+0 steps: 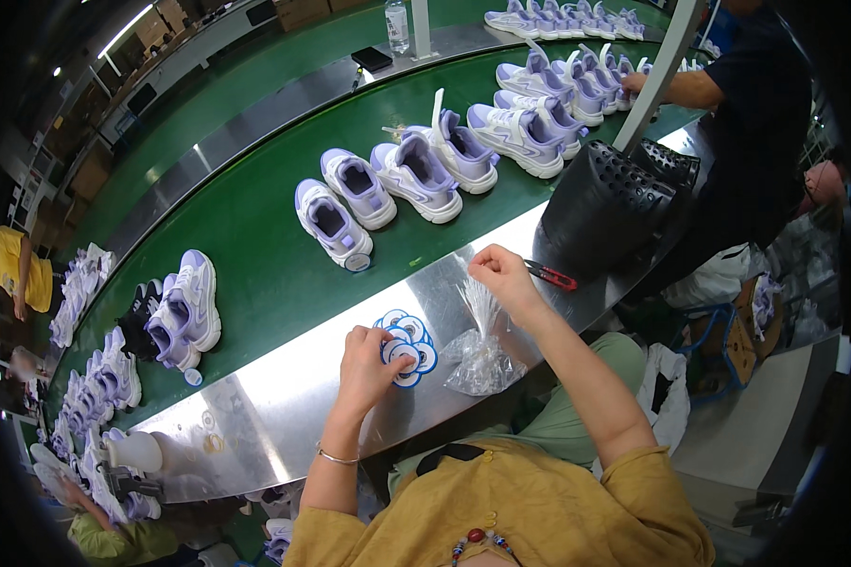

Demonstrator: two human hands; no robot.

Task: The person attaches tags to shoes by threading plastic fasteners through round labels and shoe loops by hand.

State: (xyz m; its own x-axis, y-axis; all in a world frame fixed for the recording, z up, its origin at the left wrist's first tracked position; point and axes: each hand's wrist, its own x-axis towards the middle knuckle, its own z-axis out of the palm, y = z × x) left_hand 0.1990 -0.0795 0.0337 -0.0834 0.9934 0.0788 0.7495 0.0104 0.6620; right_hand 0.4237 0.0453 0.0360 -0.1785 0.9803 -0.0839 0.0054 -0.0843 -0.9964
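Observation:
My left hand (361,367) is closed on a round blue-rimmed tag (400,355) at the near edge of the metal ledge. Several more such tags (426,357) lie in an overlapping pile under and beside its fingers. To the right, my right hand (503,280) pinches at the top of a bundle of thin white plastic strands (482,304). These strands stick up out of a clear plastic bag (485,364) lying on the ledge. How many strands the fingertips hold is too small to tell. Red-handled thread snips (551,275) lie just right of that hand.
White and lilac sneakers (416,175) stand along the green conveyor belt (255,236), some with a round tag at the heel. Black perforated containers (605,203) stand right of the snips, beside a slanted metal post (660,80). A co-worker's hand (635,84) touches sneakers at the far right.

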